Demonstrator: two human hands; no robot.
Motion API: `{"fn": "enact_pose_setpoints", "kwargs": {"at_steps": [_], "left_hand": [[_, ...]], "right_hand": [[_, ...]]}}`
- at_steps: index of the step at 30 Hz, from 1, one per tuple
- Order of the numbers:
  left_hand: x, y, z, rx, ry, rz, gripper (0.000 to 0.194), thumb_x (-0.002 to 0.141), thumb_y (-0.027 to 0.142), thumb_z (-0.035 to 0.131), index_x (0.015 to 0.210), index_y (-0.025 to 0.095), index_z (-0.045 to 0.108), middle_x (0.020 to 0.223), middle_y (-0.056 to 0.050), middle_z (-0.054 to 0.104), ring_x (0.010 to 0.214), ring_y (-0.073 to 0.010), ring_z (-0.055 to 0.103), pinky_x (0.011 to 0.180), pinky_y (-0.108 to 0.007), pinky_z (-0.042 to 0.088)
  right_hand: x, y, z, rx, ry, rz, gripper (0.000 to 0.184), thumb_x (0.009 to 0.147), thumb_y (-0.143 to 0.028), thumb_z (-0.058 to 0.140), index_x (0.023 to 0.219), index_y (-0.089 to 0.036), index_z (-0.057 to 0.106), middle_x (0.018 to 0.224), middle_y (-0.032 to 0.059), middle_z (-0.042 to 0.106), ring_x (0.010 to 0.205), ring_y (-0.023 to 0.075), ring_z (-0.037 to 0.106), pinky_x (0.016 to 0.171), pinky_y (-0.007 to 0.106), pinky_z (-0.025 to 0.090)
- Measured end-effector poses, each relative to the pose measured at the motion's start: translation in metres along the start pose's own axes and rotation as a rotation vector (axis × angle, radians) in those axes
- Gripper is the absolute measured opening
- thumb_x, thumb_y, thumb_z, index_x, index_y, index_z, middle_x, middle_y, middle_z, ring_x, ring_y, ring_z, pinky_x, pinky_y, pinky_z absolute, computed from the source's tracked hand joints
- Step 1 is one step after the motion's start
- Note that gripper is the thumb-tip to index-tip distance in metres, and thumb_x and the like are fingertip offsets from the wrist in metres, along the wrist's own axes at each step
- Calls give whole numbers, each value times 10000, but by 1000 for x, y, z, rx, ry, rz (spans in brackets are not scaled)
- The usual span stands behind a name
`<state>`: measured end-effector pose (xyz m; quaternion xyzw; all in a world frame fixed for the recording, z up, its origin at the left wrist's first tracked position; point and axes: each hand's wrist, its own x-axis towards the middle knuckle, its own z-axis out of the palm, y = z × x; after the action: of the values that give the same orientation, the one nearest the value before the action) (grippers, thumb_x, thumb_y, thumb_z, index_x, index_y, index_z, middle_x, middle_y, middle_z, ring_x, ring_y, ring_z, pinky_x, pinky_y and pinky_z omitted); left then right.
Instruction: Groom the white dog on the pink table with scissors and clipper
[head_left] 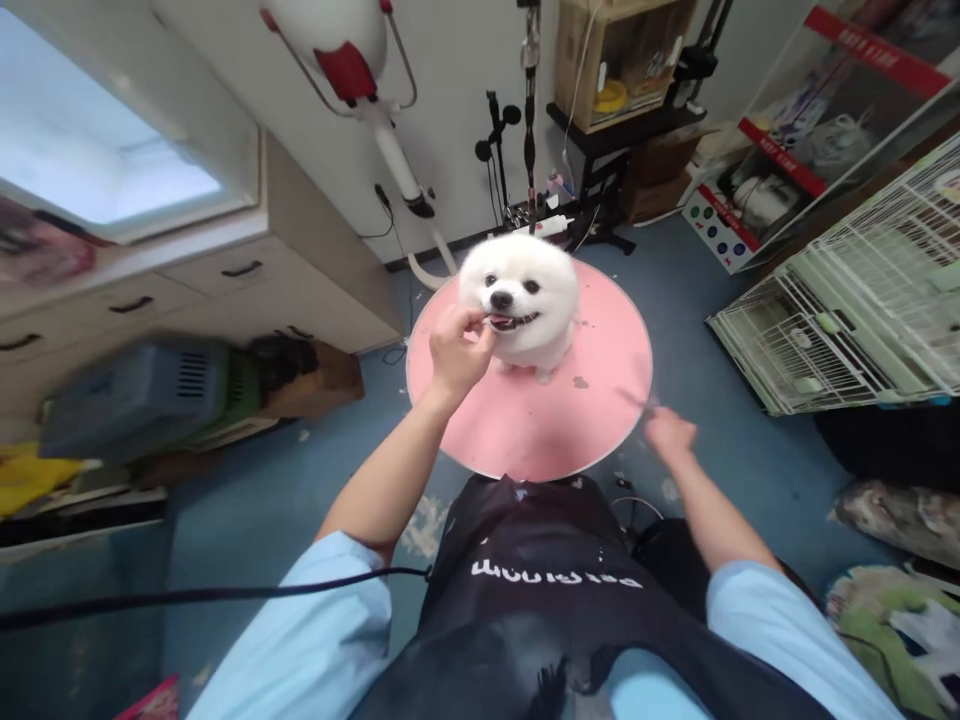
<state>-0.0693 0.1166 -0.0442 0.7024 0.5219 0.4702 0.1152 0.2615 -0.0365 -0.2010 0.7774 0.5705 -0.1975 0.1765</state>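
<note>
A fluffy white dog (551,300) sits on a round pink grooming table (525,430), facing me with its mouth open. My left hand (461,350) is closed in a pinch at the side of the dog's muzzle, right by the corner of its mouth. Small tufts of loose hair (580,382) lie on the tabletop. Off the table's right rim, my right hand (670,432) is closed and smeared by motion. A thin blurred thing seems to stick out of it toward the table, too indistinct to name. This hand is apart from the dog.
Behind the dog stands a dark upright post (530,130). A white dryer head on an arm (390,150) hangs at the back left. Drawers (225,275) and a pet carrier (142,390) line the left side. White wire cages (840,290) stand on the right.
</note>
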Motion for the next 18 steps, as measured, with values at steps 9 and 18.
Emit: {"fn": "enact_pose_setpoints", "kwargs": {"at_steps": [9,18], "left_hand": [[8,-8,-4,12,-11,76,214,744,152,623,604,197,467,617,4,518,638,-123,484,653,-265,399],[14,-19,-5,30,-29,147,243,772,184,635,622,205,445,618,14,489,641,-129,471,677,-277,394]], "right_hand": [[-4,-27,-12,185,392,-328,352,913,-176,460,1144,-221,721,1131,138,689,1129,273,565,1104,440,256],[7,-98,32,278,76,-459,217,935,-194,496,959,-128,701,1071,184,696,1033,252,607,998,369,357]]}}
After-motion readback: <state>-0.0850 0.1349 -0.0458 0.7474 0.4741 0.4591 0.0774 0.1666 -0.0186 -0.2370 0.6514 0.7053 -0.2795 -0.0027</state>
